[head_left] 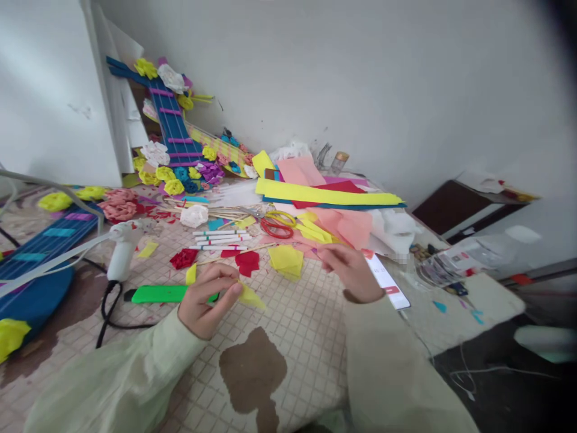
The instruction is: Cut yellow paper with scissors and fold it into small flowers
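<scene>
My left hand (211,299) pinches a small piece of yellow crepe paper (250,297) that hangs toward the table's middle. A green utility knife (157,293) lies partly behind that hand. My right hand (349,269) is closed, fingertips together, at the right of the table; what it holds, if anything, is too small to make out. Between the hands, farther back, sits a stack of yellow paper squares (286,261). Red paper petals (247,263) and a red paper flower (184,258) lie to their left.
A hot glue gun (121,252) stands at left with its cord. Scissors (276,225), markers (223,239) and folded crepe paper (329,193) lie behind. A phone (390,282) and a plastic bottle (469,260) are at right. Flower-decorated cardboard guitars (174,129) lean at back left.
</scene>
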`<action>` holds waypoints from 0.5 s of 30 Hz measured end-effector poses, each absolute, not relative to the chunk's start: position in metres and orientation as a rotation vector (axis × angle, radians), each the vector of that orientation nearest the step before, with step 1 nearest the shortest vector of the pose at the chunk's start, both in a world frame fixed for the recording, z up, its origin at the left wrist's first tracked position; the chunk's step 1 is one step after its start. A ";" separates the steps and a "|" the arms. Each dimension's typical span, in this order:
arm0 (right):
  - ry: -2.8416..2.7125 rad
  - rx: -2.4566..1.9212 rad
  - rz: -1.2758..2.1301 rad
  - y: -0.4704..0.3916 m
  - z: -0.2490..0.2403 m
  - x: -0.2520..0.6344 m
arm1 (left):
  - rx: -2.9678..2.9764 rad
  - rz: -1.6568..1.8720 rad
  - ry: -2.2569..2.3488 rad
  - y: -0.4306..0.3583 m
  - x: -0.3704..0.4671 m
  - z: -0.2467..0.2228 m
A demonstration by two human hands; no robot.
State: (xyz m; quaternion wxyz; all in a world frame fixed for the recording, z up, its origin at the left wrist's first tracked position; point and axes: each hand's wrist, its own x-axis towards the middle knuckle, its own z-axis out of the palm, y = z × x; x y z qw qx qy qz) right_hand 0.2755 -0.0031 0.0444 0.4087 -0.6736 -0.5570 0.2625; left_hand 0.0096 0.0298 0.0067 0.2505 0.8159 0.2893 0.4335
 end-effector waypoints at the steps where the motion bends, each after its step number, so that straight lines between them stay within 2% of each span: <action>1: -1.389 -1.747 0.584 -0.007 0.044 0.296 | 2.209 1.183 0.774 0.029 0.010 0.007; 4: -1.518 -2.006 0.297 -0.011 0.034 0.353 | 2.193 1.187 0.721 0.028 0.012 0.007; 7: -1.625 -2.238 0.214 -0.007 0.021 0.391 | 2.177 1.190 0.701 0.027 0.013 0.008; 15: -1.681 -2.307 0.047 0.020 0.023 0.413 | 2.179 1.224 0.682 0.030 0.014 0.006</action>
